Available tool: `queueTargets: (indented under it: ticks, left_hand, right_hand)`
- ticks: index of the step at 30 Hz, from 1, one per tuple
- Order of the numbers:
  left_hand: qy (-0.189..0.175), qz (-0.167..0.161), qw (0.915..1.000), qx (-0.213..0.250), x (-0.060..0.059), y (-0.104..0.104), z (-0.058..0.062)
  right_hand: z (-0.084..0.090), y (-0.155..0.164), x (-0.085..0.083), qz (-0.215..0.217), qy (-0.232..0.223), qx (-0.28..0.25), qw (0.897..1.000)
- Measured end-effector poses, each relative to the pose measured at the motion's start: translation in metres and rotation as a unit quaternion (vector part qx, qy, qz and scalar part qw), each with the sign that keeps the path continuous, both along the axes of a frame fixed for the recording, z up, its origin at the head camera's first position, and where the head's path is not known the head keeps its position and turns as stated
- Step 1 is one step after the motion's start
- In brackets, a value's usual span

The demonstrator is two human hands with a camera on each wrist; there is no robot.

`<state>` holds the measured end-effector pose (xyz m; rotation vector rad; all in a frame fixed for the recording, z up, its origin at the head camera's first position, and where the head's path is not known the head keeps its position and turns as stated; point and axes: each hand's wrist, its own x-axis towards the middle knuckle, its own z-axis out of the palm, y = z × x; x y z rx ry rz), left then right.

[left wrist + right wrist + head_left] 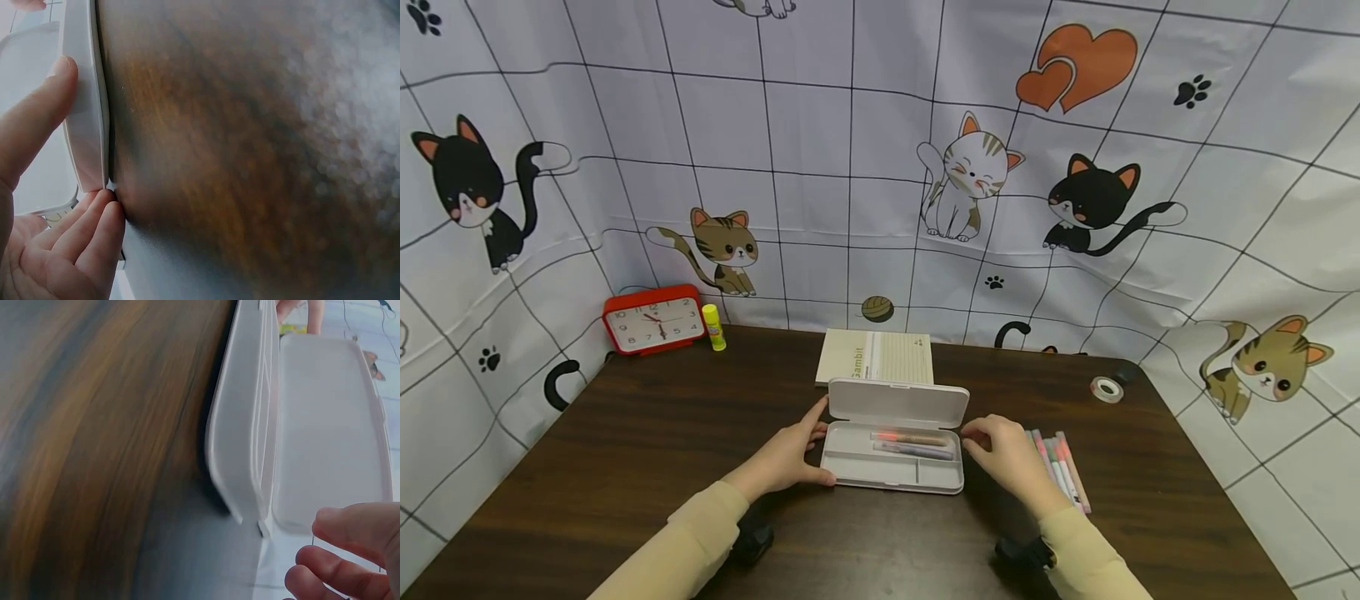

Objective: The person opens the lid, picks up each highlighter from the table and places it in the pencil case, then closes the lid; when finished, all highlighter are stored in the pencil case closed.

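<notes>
A white pencil case point(865, 468) stands open on the table, its lid point(898, 404) tilted up at the back. An orange-tinted pen point(910, 437) and a purple-tinted pen point(913, 451) lie in its rear compartment. My left hand point(790, 454) holds the case's left end; in the left wrist view the thumb point(47, 109) presses the front wall and the other fingers touch the end. My right hand point(1007, 454) is beside the right end, fingers loosely bent. In the right wrist view its thumb point(350, 525) and fingers are apart, with nothing visible between them.
Several loose pens point(1060, 467) lie right of my right hand. A notebook point(876, 357) is behind the case. A red clock point(655, 319) and a yellow glue stick point(714, 327) stand at back left; a roll of tape point(1107, 389) lies at back right. A cat-print curtain point(812, 167) encloses the table.
</notes>
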<state>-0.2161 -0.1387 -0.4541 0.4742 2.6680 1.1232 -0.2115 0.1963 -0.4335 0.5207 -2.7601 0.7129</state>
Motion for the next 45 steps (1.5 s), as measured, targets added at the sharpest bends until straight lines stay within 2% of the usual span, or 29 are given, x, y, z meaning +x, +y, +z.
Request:
queueTargets:
  ticks: [5, 18, 26, 32, 45]
  left_hand:
    - [-0.002, 0.003, 1.0, 0.004, 0.0, 0.001, -0.001]
    - [0.004, 0.012, 0.9999, 0.007, 0.001, 0.002, 0.0]
    - [0.005, 0.006, 1.0, -0.002, 0.0, 0.001, -0.001]
    - [0.005, 0.009, 0.9999, 0.0, -0.002, 0.0, -0.003]
    - [-0.001, 0.006, 0.9999, 0.01, 0.001, 0.0, -0.001]
  right_hand:
    - [0.0, 0.016, 0.002, -0.019, 0.003, 0.008, 1.0]
    - [0.001, 0.06, 0.009, -0.066, -0.032, 0.029, 0.997]
    - [-0.002, 0.089, 0.019, -0.093, -0.051, 0.038, 0.994]
    - [-0.003, 0.109, 0.022, -0.102, -0.042, 0.045, 0.993]
    - [-0.015, 0.13, 0.025, -0.126, -0.085, 0.041, 0.988]
